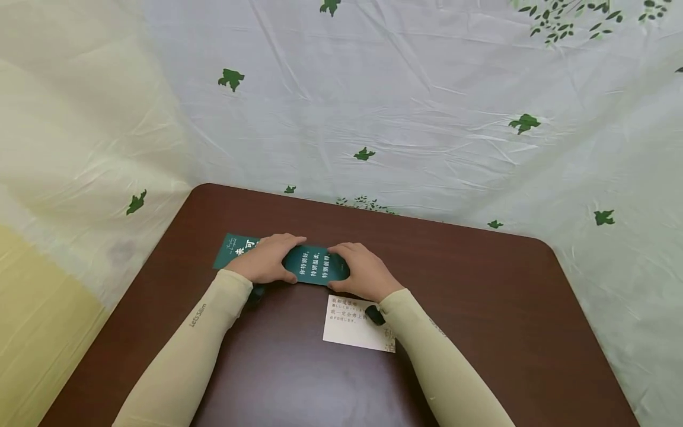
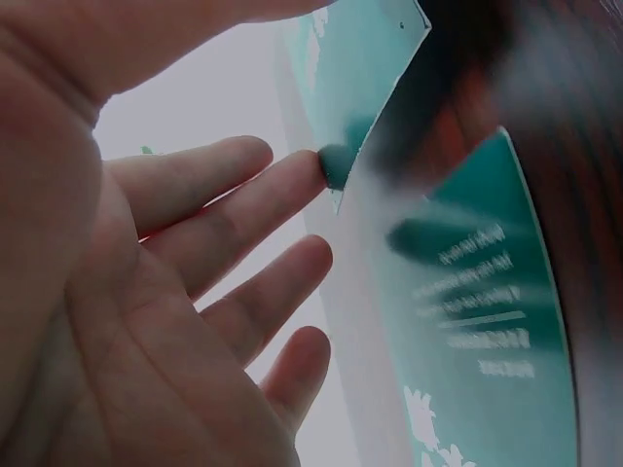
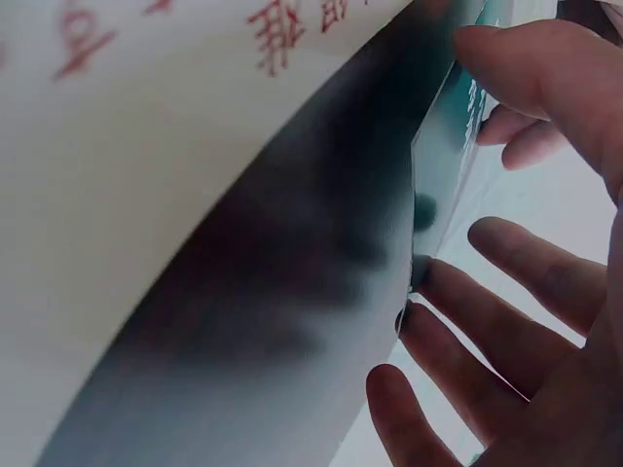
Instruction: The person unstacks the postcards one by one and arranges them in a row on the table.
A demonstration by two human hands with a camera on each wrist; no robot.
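Observation:
Both hands hold a dark green card with white printed characters, in the middle of the head view. At its left end is my left hand, thumb at the near edge and fingers at the far edge. My right hand grips the right end in the same way. In the left wrist view one fingertip touches the edge of the held card. Another green card lies on the table, partly covered by the left hand. A white card with brown text lies below the right wrist.
The brown table has rounded far corners. Behind it hangs a pale curtain with green leaf prints. Dark wrist cameras sit under both wrists; the right one overlaps the white card in the head view.

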